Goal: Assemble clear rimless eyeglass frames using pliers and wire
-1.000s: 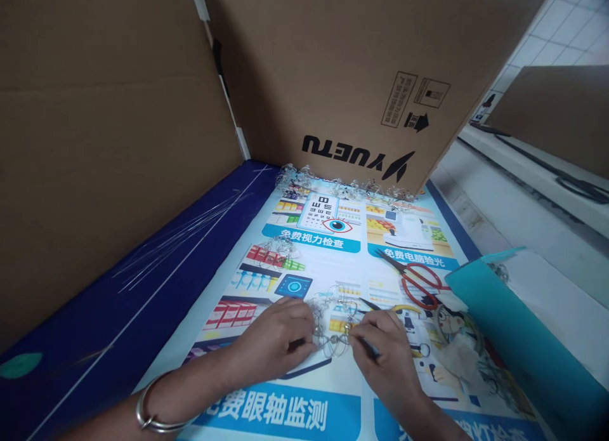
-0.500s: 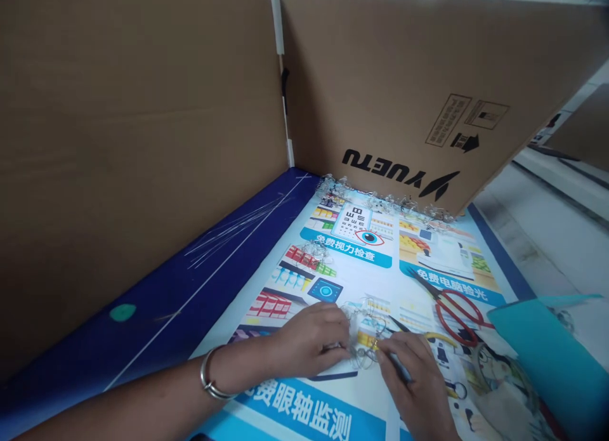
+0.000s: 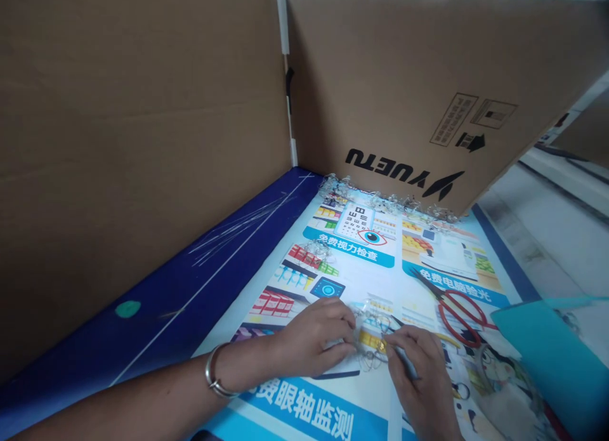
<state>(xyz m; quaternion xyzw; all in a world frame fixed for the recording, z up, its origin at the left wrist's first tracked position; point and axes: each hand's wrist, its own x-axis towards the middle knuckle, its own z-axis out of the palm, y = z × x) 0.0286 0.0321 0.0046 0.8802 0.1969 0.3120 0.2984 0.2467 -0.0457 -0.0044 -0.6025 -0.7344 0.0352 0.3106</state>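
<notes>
head view: steady the wire ring point(image 3: 371, 356) with the left hand point(image 3: 320, 339), pinched narrow at its edge. move the right hand point(image 3: 425, 368) gently, closed around a grey tool point(image 3: 406, 363).

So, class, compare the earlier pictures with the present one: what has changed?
Mainly the view: it has swung left, so everything sits farther right in the picture. No visible pick-up or release: the left hand and right hand remain at the wire piece. The scissors and cardboard stayed put.
</notes>
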